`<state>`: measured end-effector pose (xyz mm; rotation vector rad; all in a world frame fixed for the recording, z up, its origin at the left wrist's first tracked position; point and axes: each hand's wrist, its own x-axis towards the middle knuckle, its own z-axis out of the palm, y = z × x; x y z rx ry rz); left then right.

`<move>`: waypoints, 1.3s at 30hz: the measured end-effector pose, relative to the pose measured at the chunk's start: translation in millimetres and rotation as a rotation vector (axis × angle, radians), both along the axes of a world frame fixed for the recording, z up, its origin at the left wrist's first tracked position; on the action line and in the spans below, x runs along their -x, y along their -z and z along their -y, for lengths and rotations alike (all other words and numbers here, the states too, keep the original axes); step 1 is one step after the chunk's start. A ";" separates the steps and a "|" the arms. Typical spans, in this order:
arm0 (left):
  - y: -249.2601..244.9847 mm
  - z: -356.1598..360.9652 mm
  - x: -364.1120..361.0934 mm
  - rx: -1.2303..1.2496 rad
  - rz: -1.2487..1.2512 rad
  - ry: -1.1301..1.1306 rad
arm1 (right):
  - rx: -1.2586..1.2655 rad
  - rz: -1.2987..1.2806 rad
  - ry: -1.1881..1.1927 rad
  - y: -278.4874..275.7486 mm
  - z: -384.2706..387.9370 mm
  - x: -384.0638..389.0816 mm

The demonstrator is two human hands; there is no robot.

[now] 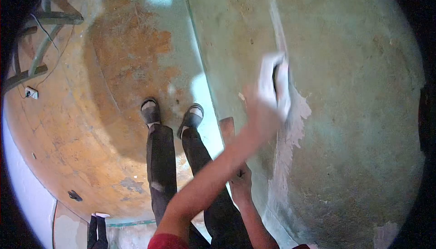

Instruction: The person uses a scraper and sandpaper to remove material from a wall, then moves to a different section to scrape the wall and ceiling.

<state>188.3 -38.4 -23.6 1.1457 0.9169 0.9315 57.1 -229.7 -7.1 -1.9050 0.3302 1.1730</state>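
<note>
My left hand point(272, 87) reaches across to the greenish wall point(359, 90), white-coated and smeared by motion. Its fingers are curled together over a pale filled strip point(293, 135); what they grip is hidden. This strip runs up the wall above and below the hand, broad and ragged underneath, narrow on top. Lower down, beneath the left forearm, my right hand point(241, 183) is closed around the lower end of a flat brown board point(227, 130). The left forearm covers part of that board.
My sandalled feet point(170, 115) stand on a worn orange floor point(113, 126) beside the wall's base. A wooden frame point(43, 44) and a power socket point(31, 93) with a cord are at the left. A dark object point(75, 196) lies lower left, near another person's legs point(96, 231).
</note>
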 end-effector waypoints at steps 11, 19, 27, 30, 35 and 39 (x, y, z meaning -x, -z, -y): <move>-10.1 -8.2 3.2 0.078 -0.016 0.091 | 0.026 0.048 -0.111 -8.6 -5.7 -1.1; 8.5 2.6 2.5 0.057 -0.079 0.137 | 0.077 -0.075 -0.032 -14.8 -5.7 3.2; -8.5 -37.0 -8.9 0.386 0.025 0.170 | 0.188 -0.057 -0.156 -13.7 8.5 10.5; -2.2 -40.2 -13.7 -0.199 -0.091 -0.034 | 0.155 -0.096 -0.211 -22.7 12.6 16.4; 0.6 -7.1 -3.6 -0.187 -0.116 -0.049 | 0.222 -0.052 -0.102 -24.1 12.9 22.1; 6.5 -53.1 -23.0 -0.138 -0.160 0.023 | 0.350 -0.104 -0.352 -28.0 17.6 20.1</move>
